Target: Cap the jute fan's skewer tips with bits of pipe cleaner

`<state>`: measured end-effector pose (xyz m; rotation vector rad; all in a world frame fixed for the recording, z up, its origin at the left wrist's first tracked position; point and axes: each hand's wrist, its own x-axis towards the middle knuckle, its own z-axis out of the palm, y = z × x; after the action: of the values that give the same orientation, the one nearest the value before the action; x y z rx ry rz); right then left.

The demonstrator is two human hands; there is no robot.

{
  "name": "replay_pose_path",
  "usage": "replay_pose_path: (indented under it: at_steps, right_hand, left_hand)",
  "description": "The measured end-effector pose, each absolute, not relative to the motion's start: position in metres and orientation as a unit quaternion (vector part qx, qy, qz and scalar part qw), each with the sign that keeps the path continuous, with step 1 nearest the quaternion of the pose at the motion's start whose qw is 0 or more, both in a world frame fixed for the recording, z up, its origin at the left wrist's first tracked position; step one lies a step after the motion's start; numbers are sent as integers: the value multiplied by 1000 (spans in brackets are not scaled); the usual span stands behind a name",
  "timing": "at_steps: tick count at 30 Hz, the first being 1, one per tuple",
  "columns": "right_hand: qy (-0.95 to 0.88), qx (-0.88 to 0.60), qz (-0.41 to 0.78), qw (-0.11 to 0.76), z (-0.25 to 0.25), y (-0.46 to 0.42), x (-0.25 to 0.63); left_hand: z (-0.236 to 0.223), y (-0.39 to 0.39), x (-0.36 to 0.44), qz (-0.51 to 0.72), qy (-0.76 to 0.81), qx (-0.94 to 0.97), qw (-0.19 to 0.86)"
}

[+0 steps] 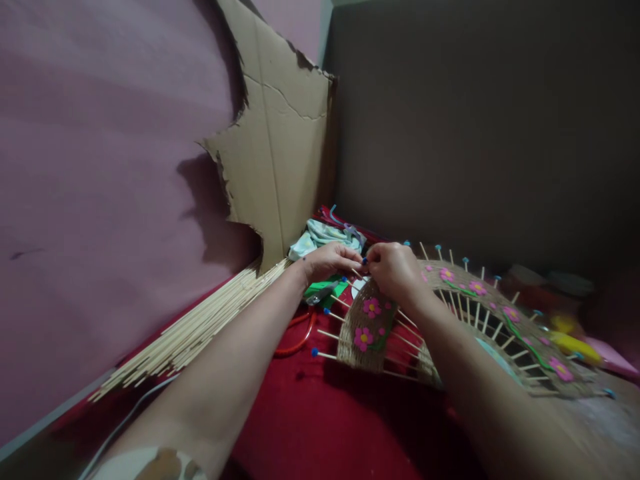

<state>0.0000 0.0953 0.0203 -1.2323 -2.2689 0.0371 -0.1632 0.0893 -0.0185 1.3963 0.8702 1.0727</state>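
A fan-shaped craft piece stands in front of me, made of thin wooden sticks with a woven twine band (350, 347) and pink flowers (363, 338) on it. Blue pom-poms (315, 352) cap several stick ends. At the top of its left part, my left hand (330, 262) has thumb and fingers pinched around a stick end. Close against it, my right hand (397, 268) is closed, its fingertips on a small dark-blue pom-pom (365, 261). The fingers partly hide the stick there. A similar flowered band (493, 303) arches to the right behind my right forearm.
A bundle of thin sticks (200, 327) lies along the pink wall at left. Torn cardboard (285, 147) leans in the corner. Pale folded cloth (325, 237), a red cord (300, 345) and a yellow item (573, 347) lie around on the red cloth (300, 427).
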Motion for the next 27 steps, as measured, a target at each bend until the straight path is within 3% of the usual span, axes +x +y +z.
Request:
replay_pose_path:
  at_steps: [10,27]
  right_hand:
    - [-848,-469,-28,245,14,99,-2]
    - [-857,-457,31,237,14,105,0]
  left_hand:
    - [-17,89,-154,477,418,568,524]
    - [-16,86,-157,424,449,588,522]
